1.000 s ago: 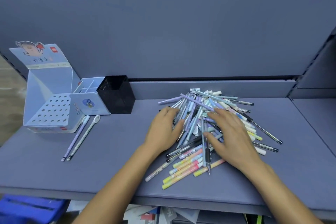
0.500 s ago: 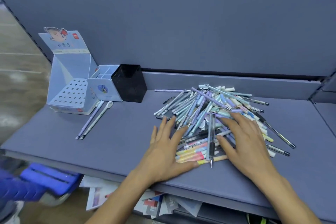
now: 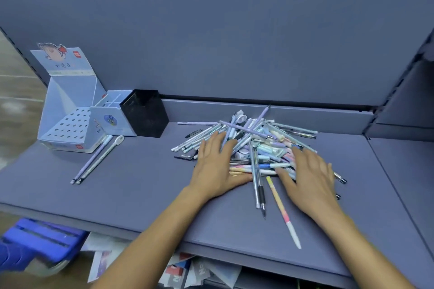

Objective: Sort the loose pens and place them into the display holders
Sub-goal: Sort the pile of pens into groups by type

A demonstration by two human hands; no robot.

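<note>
The sorting has, by the look of it, barely begun; the pile of loose pens (image 3: 253,141) lies heaped at centre right of the frame on the grey shelf (image 3: 141,195), a tangle of purple, pale blue, white and pastel barrels crossing at every angle; the left hand (image 3: 216,166) lies flat on the pile's left edge and the right hand (image 3: 310,176) flat on its right edge, the fingers (image 3: 212,141) of both straight and spread, pressing on the pens and gripping none. At upper left stand the holders: a perforated display box (image 3: 68,124) whose holes show no pens, a pale blue divided holder (image 3: 112,115) just beside it, and a black mesh cup (image 3: 145,112) touching that one; what lies inside the last two cannot be seen. Only two pens (image 3: 94,162) lie apart, side by side in front of the display box; so nearly the whole pile is left to sort and place. A clear gel pen (image 3: 258,185) and a pastel pen (image 3: 281,211) stick out toward the shelf's front edge between the hands and could roll off; the open stretch of shelf between pile and holders shows nothing in the way. Below the shelf, at lower left, sit a blue crate (image 3: 35,239) and loose printed papers (image 3: 187,272).
</note>
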